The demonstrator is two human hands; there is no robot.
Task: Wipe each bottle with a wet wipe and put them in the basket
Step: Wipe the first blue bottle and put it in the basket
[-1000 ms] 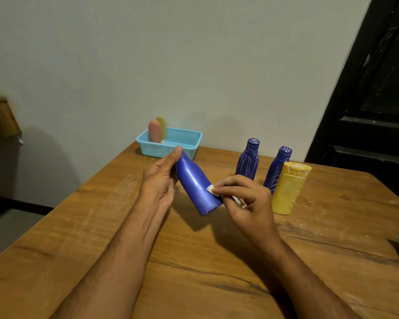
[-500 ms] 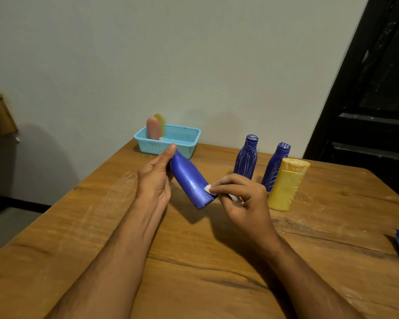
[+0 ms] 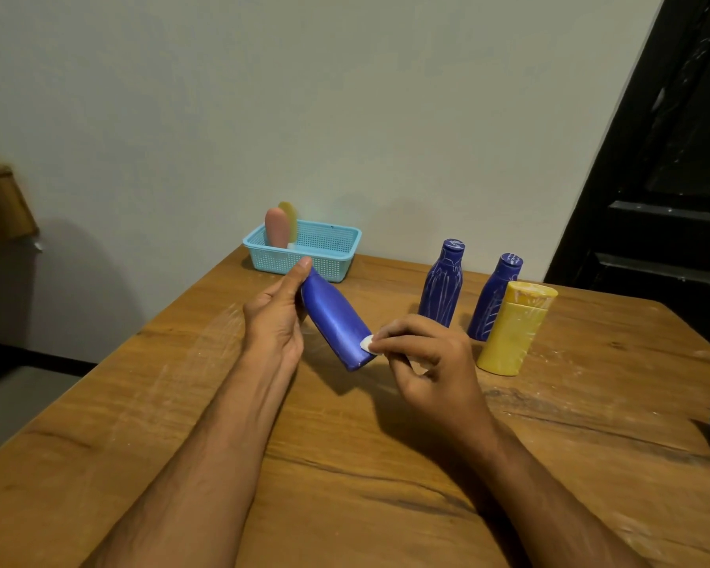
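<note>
Left hand (image 3: pixel 277 321) grips a smooth matte blue bottle (image 3: pixel 335 321), tilted in the air above the wooden table (image 3: pixel 345 465), base toward the camera. Right hand (image 3: pixel 431 362) pinches a small white wet wipe (image 3: pixel 366 344) against the bottle's lower side. Two chalk-streaked blue bottles (image 3: pixel 443 286) (image 3: pixel 493 299) and a yellow flat-sided bottle (image 3: pixel 515 327) stand upright at right. Perforated light-blue plastic basket (image 3: pixel 328 250) at the far edge holds rounded pink (image 3: pixel 276 233) and yellow (image 3: pixel 290 217) bottles.
</note>
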